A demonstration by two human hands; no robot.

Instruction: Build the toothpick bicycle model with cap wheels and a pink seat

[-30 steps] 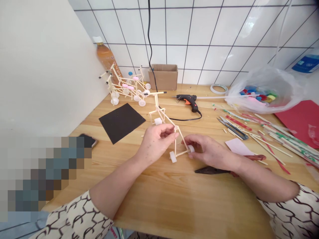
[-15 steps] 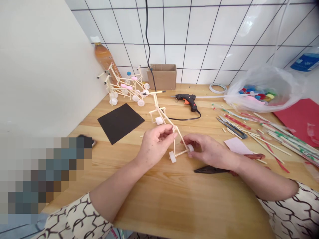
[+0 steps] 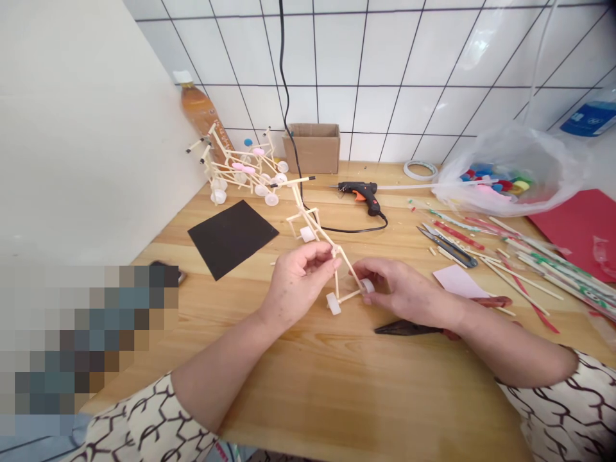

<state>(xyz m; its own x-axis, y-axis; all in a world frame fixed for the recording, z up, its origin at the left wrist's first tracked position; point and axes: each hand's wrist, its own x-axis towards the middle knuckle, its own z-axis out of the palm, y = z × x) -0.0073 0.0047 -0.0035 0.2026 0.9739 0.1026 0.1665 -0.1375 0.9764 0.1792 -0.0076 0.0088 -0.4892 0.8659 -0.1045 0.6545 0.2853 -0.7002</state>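
Stick frame with white wheels stands tilted on the desk, between both hands. Left hand is curled, pinching a stick near the frame's lower end between thumb and fingers. Right hand grips the white wheel at the frame's lower corner. Beyond them lie a glue gun, a black sheet and a second stick model.

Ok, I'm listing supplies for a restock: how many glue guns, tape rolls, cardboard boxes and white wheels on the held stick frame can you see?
Glue guns: 1
Tape rolls: 1
Cardboard boxes: 1
White wheels on the held stick frame: 3
Total: 6
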